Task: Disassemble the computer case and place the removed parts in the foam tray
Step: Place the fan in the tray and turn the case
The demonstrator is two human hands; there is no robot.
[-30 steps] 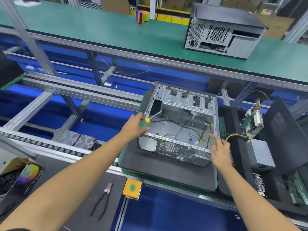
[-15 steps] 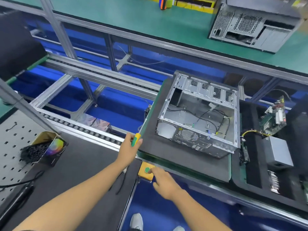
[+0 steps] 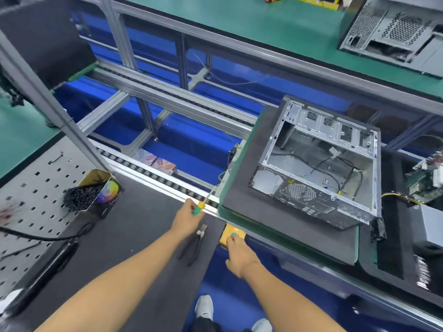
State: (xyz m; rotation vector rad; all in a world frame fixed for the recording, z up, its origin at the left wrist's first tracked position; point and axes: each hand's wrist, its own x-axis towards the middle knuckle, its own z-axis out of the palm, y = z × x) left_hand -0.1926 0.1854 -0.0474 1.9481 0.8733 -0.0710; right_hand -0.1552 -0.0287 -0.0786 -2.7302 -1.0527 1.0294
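- My left hand [image 3: 185, 220] grips screwdriver [image 3: 201, 206]; right hand [image 3: 239, 254], fingers extended, presses green button [image 3: 233, 234].
- Risk: pallet moves, computer case [image 3: 318, 168] leaves with cables inside.

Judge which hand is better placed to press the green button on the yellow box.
Right. The right hand already has its fingertips at the green button, while the left hand grips the screwdriver off to the side.

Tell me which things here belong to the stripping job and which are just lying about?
Job: open computer case; screwdriver gripped by the left hand; foam tray holding a circuit board and power supply.

Lying about: pliers; box of black ties; second case.
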